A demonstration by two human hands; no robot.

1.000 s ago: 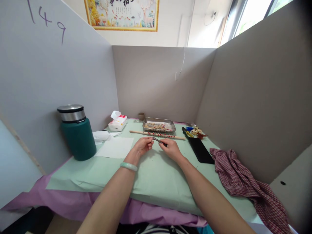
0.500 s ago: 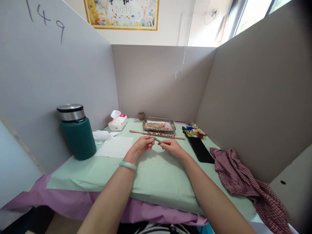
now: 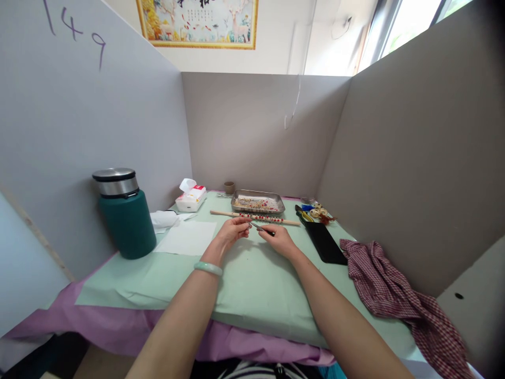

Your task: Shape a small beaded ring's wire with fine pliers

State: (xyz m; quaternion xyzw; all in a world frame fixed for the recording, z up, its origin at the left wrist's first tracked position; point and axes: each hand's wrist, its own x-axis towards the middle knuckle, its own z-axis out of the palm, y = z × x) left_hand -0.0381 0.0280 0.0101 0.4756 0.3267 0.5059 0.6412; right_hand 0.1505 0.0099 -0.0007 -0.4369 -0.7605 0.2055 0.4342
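Tool (image 3: pixel 256 226), slim and metal, is in the grasp of the right hand (image 3: pixel 278 240), its tip pointing to 10 o'clock. Just beside that tip, the left hand (image 3: pixel 234 231) pinches a tiny piece (image 3: pixel 250 225), too small to identify. At 12 o'clock on the worktop (image 3: pixel 260 289) lies a beaded wooden rod (image 3: pixel 256 217), with a metal tray (image 3: pixel 257 193) beyond; a black case (image 3: pixel 325 243) rests at 3 o'clock.

Slim metal tool (image 3: pixel 257 227), silvery shaft, dark handle end; held slanted in right hand (image 3: pixel 279 241), tip pointing up-left toward left hand (image 3: pixel 233 231). Tiny piece (image 3: pixel 250 226) at left fingertips, too small to identify; contact with tip unclear.
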